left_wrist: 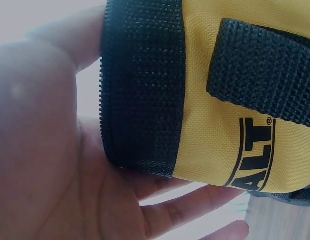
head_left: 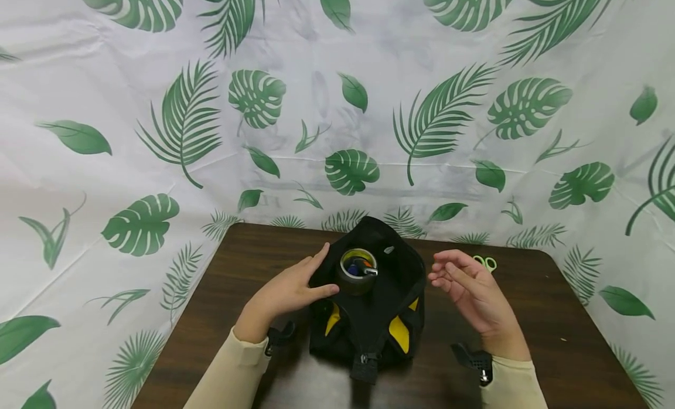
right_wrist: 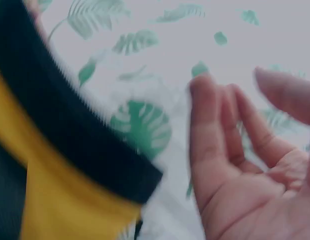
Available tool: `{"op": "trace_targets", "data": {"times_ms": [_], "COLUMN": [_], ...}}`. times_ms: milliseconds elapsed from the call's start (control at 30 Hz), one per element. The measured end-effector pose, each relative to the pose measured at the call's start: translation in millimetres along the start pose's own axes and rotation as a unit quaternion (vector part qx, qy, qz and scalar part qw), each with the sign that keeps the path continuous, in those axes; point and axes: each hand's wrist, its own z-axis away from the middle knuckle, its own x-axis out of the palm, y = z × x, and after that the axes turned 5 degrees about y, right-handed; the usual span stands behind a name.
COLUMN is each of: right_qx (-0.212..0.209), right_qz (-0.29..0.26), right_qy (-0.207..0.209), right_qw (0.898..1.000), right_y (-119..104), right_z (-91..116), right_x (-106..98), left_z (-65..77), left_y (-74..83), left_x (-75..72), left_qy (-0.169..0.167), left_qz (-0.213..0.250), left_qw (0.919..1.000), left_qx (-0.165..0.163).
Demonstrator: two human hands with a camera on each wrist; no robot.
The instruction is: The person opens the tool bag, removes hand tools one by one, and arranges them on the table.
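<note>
A black and yellow tool bag [head_left: 369,321] stands on the table with its zipped top spread open. In its opening sits a dark round cup [head_left: 354,285] with a shiny yellowish inside, holding a metal-tipped item and small blue and orange things. My left hand [head_left: 287,292] rests against the bag's left rim, thumb and fingers spread near the cup. In the left wrist view, the fingers [left_wrist: 190,207] pass behind the bag's zipper edge [left_wrist: 140,95]. Just right of the bag, my right hand [head_left: 471,289] is raised, its fingers loosely bent around nothing.
Scissors with light green handles [head_left: 485,262] lie behind my right hand, partly hidden by it. The dark wooden table [head_left: 548,321] meets a white leaf-print cloth [head_left: 316,104] at the back and sides. A small greyish piece [head_left: 389,249] shows inside the bag.
</note>
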Motion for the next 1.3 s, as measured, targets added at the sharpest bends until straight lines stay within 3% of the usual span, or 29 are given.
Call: {"op": "trace_targets", "data": {"times_ms": [233,467,667,1000,1133,1300], "right_qx": [0.021,0.076,0.110,0.218,0.257,0.285], "right_qz": [0.154,0.293,0.361,0.485,0.523,0.563], "right_qy": [0.061,0.089,0.093,0.106,0.109,0.100], "right_qw": [0.986,0.949,0.921,0.840,0.805,0.770], "right_y": [-6,-3,9,49,55,55], "right_z": [-23,-57,-83,-111,-112,-110], "right_x": [45,80,95,85,80,79], "left_z": [-1.3,-1.0,-2.7,-1.3,-1.1,-1.3], "left_y": [-1.2,-2.2,-1.0,-0.6,0.3,-0.7], "left_x": [1.0,2.1,0.8,0.6,-0.3,0.1], "left_qy": [0.002,0.002,0.009,0.003,0.000,-0.002], "left_qz": [0.000,-0.013,-0.013,-0.009,-0.009,-0.007], "left_qw": [1.0000,0.9999,0.9999,0.9999,1.0000,1.0000], "left_qx": [-0.002,0.000,0.005,0.006,0.002,0.001]}}
